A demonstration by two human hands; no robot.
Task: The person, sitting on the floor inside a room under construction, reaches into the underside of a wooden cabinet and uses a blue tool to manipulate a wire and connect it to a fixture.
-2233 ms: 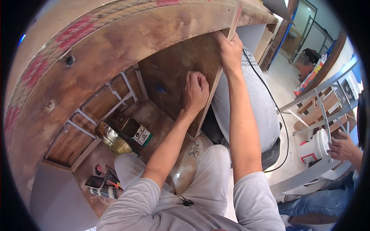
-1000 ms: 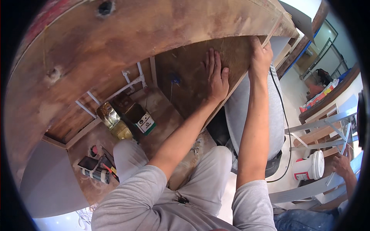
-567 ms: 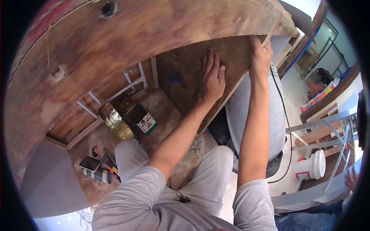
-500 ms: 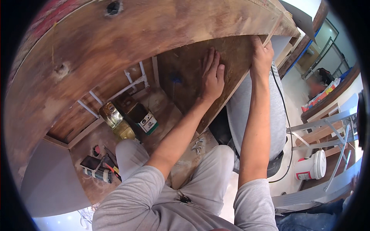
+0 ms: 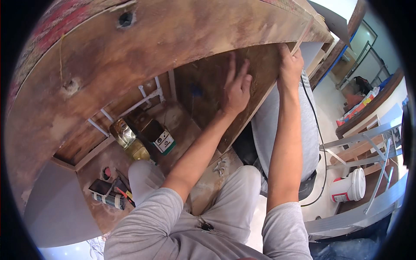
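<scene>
Brown wood, stained in patches, makes up the cabinet, whose curved front sweeps across the upper part of the view, with a dark hole near its top. Beneath, at the right end of the opening, stands the panel, also brown. Its broad face is turned left, into the opening; its pale front edge slants from upper right to lower left, the longest line of it that shows. Its top is hidden behind the cabinet front, so I cannot tell its full length. Off to the right is a metal ladder; just beyond the panel bulges grey cloth with dark print at its upper end, too small to read. Near the ladder sits a white bucket with a red and white label. The right hand is closed round the upper part of the panel's edge. The left hand is over the face, fingers spread and blurred; whether they touch I cannot tell. White pipes run along the back. Near them are a gold tin and a dark tin, its label white and green with dark round marks
</scene>
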